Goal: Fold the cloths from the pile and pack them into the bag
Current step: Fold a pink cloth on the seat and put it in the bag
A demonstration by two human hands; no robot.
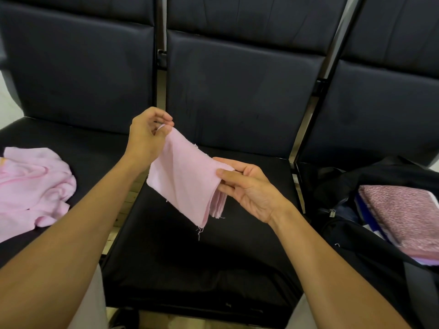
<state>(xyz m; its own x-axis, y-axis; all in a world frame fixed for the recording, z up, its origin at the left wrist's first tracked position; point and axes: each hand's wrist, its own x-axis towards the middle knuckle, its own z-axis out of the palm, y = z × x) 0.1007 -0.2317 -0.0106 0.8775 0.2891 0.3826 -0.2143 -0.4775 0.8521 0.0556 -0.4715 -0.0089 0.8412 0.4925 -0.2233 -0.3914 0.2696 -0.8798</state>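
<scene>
A small pink cloth (185,179), folded into several layers, hangs in the air above the middle black chair seat (190,257). My left hand (148,136) pinches its upper left corner. My right hand (247,186) grips its right edge between thumb and fingers. Loose threads dangle from the bottom corner. A rumpled pile of pink cloths (33,186) lies on the left seat. On the right seat sits an open black bag (356,248) holding folded cloths, the top one a mottled pink (403,212).
Three black padded chairs stand in a row, with metal frames between them. Their backrests (237,79) rise behind my hands. A pale floor shows through the gaps between the seats.
</scene>
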